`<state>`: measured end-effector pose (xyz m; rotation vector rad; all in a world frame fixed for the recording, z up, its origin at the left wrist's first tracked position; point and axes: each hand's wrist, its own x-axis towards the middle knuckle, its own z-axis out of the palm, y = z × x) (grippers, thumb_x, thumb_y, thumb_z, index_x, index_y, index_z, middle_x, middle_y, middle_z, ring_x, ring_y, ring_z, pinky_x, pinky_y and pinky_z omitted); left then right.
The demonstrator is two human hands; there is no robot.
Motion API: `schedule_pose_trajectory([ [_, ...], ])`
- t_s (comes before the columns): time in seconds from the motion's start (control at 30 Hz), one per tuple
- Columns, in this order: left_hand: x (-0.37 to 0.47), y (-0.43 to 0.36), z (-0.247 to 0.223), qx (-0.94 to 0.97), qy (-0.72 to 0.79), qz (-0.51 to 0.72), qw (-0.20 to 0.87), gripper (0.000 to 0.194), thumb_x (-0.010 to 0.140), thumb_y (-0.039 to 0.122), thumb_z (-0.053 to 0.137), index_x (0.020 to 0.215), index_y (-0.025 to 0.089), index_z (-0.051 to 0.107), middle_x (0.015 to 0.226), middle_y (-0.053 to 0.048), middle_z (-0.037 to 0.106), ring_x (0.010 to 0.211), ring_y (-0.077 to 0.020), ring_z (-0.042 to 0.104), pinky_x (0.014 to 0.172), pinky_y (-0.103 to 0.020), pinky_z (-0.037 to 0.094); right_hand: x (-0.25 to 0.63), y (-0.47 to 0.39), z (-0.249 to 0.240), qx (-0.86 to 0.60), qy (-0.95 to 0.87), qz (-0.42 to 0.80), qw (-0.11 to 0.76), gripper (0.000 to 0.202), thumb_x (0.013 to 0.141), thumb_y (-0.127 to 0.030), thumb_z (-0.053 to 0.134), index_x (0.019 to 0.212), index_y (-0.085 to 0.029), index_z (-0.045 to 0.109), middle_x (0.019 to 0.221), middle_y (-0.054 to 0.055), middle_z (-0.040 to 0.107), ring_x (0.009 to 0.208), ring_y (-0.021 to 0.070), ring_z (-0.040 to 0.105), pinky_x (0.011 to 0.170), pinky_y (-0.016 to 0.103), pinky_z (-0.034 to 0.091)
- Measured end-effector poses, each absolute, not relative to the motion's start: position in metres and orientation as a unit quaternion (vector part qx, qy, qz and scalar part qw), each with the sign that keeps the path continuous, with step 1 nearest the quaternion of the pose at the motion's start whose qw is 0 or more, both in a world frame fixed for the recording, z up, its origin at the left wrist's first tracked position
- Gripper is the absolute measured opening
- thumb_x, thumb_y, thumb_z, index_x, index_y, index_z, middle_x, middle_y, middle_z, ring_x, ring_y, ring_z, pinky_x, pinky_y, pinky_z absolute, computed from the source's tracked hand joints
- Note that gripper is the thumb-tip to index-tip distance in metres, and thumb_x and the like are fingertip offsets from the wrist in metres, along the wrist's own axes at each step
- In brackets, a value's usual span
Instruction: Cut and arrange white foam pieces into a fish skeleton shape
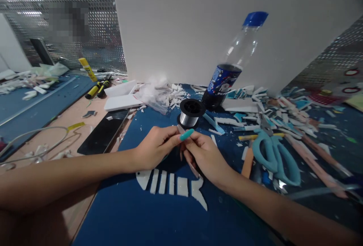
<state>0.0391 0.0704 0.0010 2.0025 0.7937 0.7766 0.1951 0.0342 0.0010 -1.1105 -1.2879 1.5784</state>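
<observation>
My left hand (159, 144) and my right hand (205, 155) meet above the blue mat (121, 204), fingers pinched together. Whatever lies between the fingertips is too small to make out. A long teal nail shows on the left thumb. Just beyond the fingers stands a black spool (189, 118) wound with clear, shiny line. Below the hands, white pieces lie in a row shaped like a fish: a head (143, 179) with a dark eye, several narrow strips (162, 182) with gaps between them, and a forked tail (198, 193).
A part-full bottle (225, 77) leans behind the spool. Light-blue scissors (273, 155) rest among scraps at right. At left are a black phone (103, 132), yellow-black cutters (98, 89), a glue stick (87, 69) and a cable (53, 128). A white board (181, 26) stands behind.
</observation>
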Motion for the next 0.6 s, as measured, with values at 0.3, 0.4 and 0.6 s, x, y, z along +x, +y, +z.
schedule_pose_trajectory([
  [0.3,0.033,0.074,0.016,0.856,0.298,0.359,0.223,0.029,0.093,0.019,0.039,0.064,0.018,0.044,0.049,0.007,0.041,0.043,-0.0055,0.037,0.047,-0.019,0.030,0.197,0.034,0.003,-0.435,-0.463,0.651,0.416,0.045,0.085,-0.057,0.054,0.060,-0.020,0.049,0.031,-0.011,0.035,0.021,0.0037,0.022,0.025,0.017,0.026],
  [0.4,0.026,0.078,0.027,0.841,0.308,0.419,0.151,0.029,0.093,0.017,0.039,0.064,0.019,0.042,0.048,0.007,0.038,0.043,-0.0060,0.036,0.047,-0.019,0.028,0.198,0.035,0.001,-0.433,-0.444,0.647,0.443,0.047,0.081,-0.060,0.057,0.059,-0.020,0.051,0.033,-0.010,0.037,0.022,0.0052,0.027,0.025,0.019,0.030],
  [0.6,0.026,0.080,0.038,0.891,0.262,0.354,0.110,0.034,0.090,0.018,0.043,0.058,0.018,0.033,0.048,0.007,0.033,0.043,-0.0056,0.031,0.045,-0.020,0.023,0.201,0.038,-0.006,-0.406,-0.418,0.625,0.520,0.048,0.075,-0.067,0.059,0.073,-0.019,0.059,0.059,-0.001,0.063,0.055,0.0122,0.062,0.059,0.026,0.053],
])
